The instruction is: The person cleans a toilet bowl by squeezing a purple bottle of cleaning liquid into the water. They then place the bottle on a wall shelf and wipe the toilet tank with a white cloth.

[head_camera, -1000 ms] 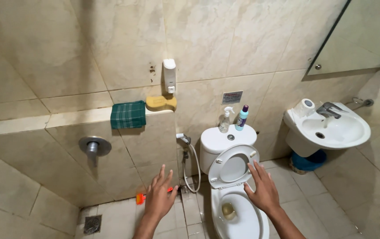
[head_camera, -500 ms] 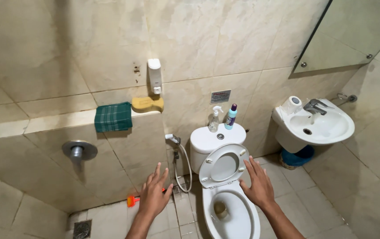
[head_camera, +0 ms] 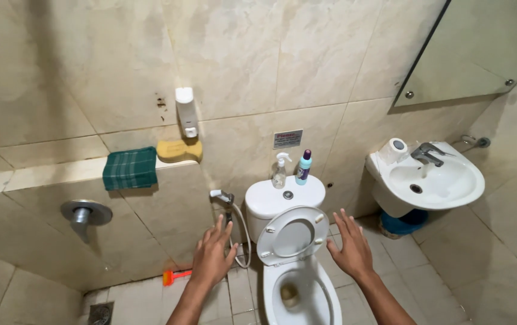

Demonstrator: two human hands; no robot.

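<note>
Hands — two, both empty with fingers spread wide — hover either side of one white toilet (head_camera: 297, 277), its seat and lid raised against the cistern: left hand (head_camera: 212, 257) near the bidet sprayer hose (head_camera: 243, 232), right hand (head_camera: 350, 248) just right of the lid. Two bottles (head_camera: 302, 167) stand on the cistern. Farther left, on the ledge, lie one green cloth (head_camera: 130, 168) and one yellow sponge (head_camera: 178, 150); one washbasin (head_camera: 433, 183) hangs at right.

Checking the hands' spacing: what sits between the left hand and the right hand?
In the head view, the raised white toilet seat and the open bowl's rim lie between the empty left hand and right hand.
</note>
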